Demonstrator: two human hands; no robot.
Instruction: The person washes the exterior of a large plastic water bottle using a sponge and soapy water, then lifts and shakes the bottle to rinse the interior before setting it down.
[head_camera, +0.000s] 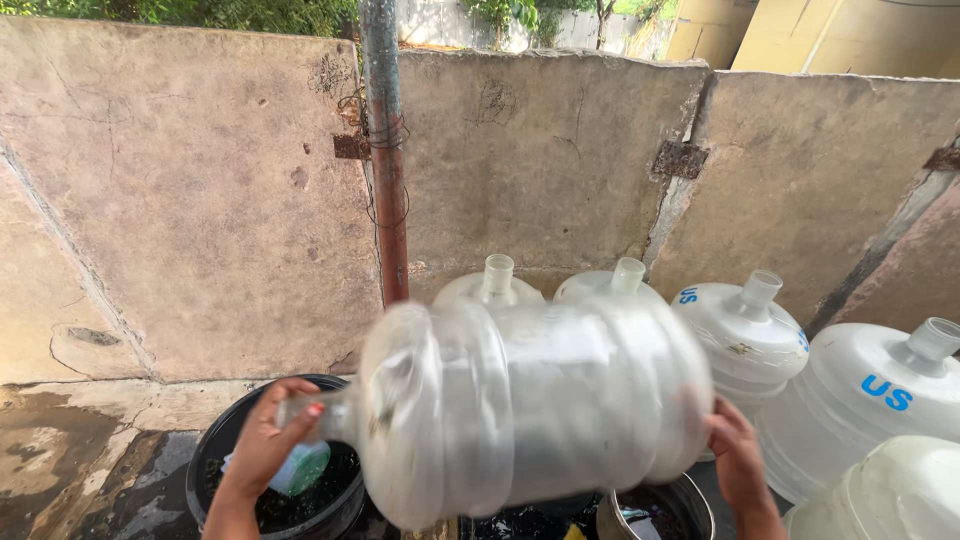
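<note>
You face a weathered concrete wall of cracked, stained slabs that fills most of the frame. A rusty metal pipe runs upright just left of centre, bound to the wall with wire. Rusted brackets sit at the slab joints. Green foliage shows along the top edge, and yellow walls at the upper right. At the lower left, the concrete floor looks wet and dark, in soft daylight

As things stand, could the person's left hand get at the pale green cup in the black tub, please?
Probably not right away: the left hand grips the neck of the big clear jug, though the cup sits just beneath it in the black tub.
</note>
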